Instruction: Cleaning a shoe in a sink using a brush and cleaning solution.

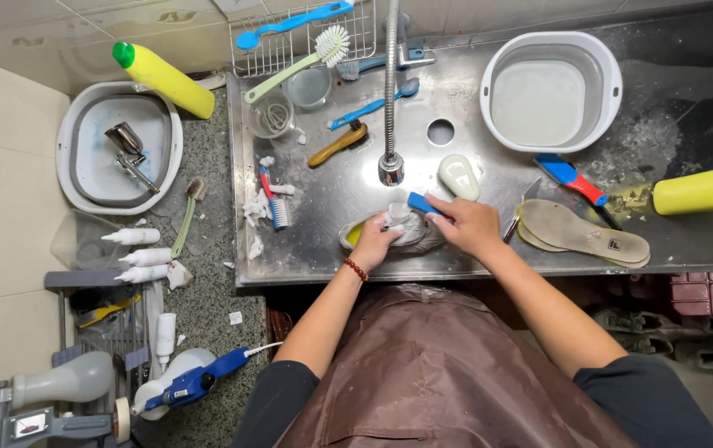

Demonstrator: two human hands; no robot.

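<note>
A soapy white and grey shoe (410, 236) with a yellow inner lies in the steel sink (323, 249) under the faucet head (390, 168). My left hand (373, 245) grips the shoe's near side; a red bead bracelet is on that wrist. My right hand (468, 224) holds a blue-handled brush (423, 202) against the top of the shoe. Two insoles (584, 233) lie to the right of my right hand. A white soap-shaped block (458, 176) rests just behind the shoe.
A white basin (613, 79) sits at the back right, another (70, 166) on the left counter. Yellow bottles (166, 79) (703, 189) lie left and right. Several brushes (338, 143), a toothbrush (274, 199), a red-blue brush (570, 177) and small white bottles (137, 255) are scattered around.
</note>
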